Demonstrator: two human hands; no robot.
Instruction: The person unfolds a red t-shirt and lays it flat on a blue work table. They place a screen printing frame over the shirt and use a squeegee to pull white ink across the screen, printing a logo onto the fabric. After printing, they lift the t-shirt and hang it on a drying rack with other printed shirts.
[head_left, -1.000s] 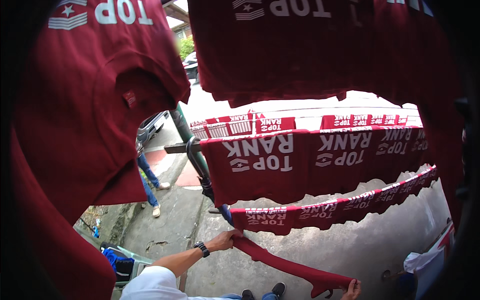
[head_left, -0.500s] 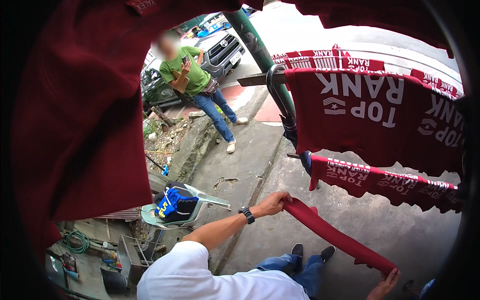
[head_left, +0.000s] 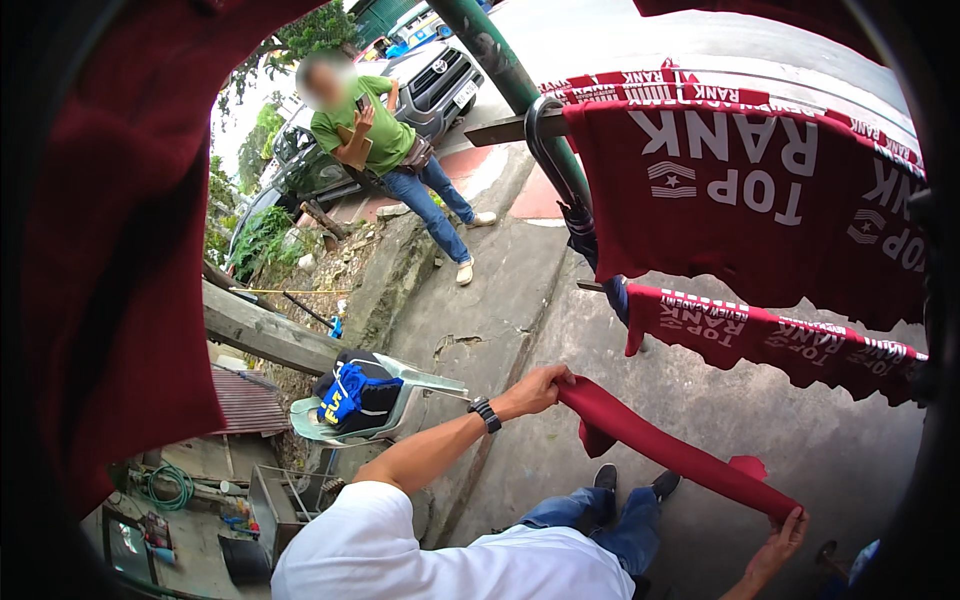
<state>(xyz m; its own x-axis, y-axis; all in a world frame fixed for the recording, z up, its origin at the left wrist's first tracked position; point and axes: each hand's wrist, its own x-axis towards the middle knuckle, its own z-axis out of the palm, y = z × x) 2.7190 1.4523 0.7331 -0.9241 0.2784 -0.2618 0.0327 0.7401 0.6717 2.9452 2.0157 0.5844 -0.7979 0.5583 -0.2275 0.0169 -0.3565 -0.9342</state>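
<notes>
A long strip of maroon cloth, apparently folded, is stretched on a slant between my hands. At its upper left end, the fingers of my left hand are closed on it, with a dark watch on that wrist. My right hand grips the lower right end, fingers bent round the edge. One loose flap droops near my left hand, and a brighter red piece shows behind the strip nearer my right hand. Printed maroon shirts hang in front of me to the right, apart from both hands.
A green post with a hooked umbrella handle stands beside the hanging rails. Ahead is a person in a green shirt holding a phone, near a grey vehicle. A plastic chair bears a bag. Maroon fabric hangs close at left.
The cloth stays held at both ends; a flap now droops under its left end. My right hand has risen a little. The near fabric at left covers less of the view.
</notes>
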